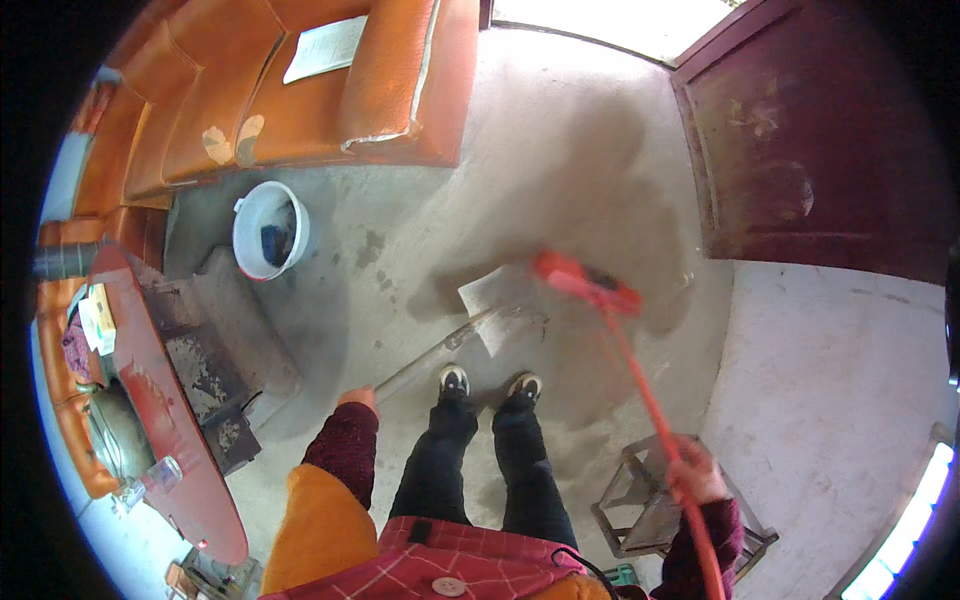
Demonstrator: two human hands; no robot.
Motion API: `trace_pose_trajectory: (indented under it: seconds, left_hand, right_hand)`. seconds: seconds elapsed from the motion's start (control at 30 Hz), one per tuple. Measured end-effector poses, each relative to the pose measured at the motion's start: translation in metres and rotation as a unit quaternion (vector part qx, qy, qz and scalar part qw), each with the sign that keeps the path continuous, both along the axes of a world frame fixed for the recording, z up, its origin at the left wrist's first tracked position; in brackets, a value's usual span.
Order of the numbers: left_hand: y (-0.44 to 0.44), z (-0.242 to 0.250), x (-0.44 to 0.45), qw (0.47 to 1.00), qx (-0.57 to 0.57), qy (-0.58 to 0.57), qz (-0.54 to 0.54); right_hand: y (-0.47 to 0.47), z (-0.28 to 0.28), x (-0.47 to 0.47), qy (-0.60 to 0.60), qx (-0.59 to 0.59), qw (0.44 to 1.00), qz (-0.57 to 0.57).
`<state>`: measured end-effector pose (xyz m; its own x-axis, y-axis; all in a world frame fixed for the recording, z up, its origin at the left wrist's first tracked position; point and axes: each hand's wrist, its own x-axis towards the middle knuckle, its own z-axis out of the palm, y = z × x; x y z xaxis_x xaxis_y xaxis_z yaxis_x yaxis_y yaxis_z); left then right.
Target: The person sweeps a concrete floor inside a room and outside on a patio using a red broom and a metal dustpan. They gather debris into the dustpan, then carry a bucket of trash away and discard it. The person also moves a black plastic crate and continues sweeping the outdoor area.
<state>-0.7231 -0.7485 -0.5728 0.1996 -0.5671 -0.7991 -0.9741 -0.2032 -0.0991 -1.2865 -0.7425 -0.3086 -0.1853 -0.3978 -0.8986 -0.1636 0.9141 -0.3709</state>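
Note:
My left hand point(360, 399) grips the handle end of a shovel-like dustpan point(487, 300), whose flat pale blade rests on the concrete floor ahead of my shoes. In my right hand point(696, 471) is the red handle of a broom point(589, 285). The broom's red head is just to the right of the blade and is blurred. Its bristles are hard to make out. Some dark specks lie around the blade's right edge, too small to identify.
A white bucket point(302, 232) with something dark inside stands before an orange sofa point(405, 142) bearing papers point(327, 49). Left is a stove with a red top point(161, 390), holding a kettle point(120, 431). A wooden stool frame point(630, 517) stands by my right arm; a dark red door point(817, 142) opens beyond.

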Motion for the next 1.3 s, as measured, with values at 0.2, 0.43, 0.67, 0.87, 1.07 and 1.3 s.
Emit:
trace_pose_trajectory:
  seconds: [0.2, 0.43, 0.67, 0.87, 1.07, 1.3]
  left_hand:
    - [0.031, 0.002, 0.031, 0.999, -0.012, -0.001, -0.037]
    - [0.068, 0.015, 0.058, 1.000, -0.001, 0.013, 0.001]
    - [0.071, 0.018, 0.053, 0.998, 0.033, 0.008, 0.061]
    - [0.062, 0.007, 0.068, 0.999, 0.006, 0.008, 0.034]
    - [0.053, -0.030, 0.100, 0.999, 0.033, -0.025, 0.027]
    - [0.007, -0.040, 0.135, 0.999, -0.007, -0.035, -0.033]
  right_hand:
    - [-0.127, -0.095, -0.073, 0.023, -0.075, 0.997, 0.005]
    - [-0.132, -0.159, -0.009, -0.007, -0.017, 0.999, 0.037]
    - [-0.050, -0.072, 0.088, -0.061, 0.101, 0.989, 0.084]
    - [-0.006, -0.008, 0.096, -0.044, 0.120, 0.989, 0.075]
    - [0.082, 0.001, 0.056, -0.073, 0.002, 0.971, -0.227]
    - [0.125, -0.063, 0.020, -0.137, 0.071, 0.893, -0.423]
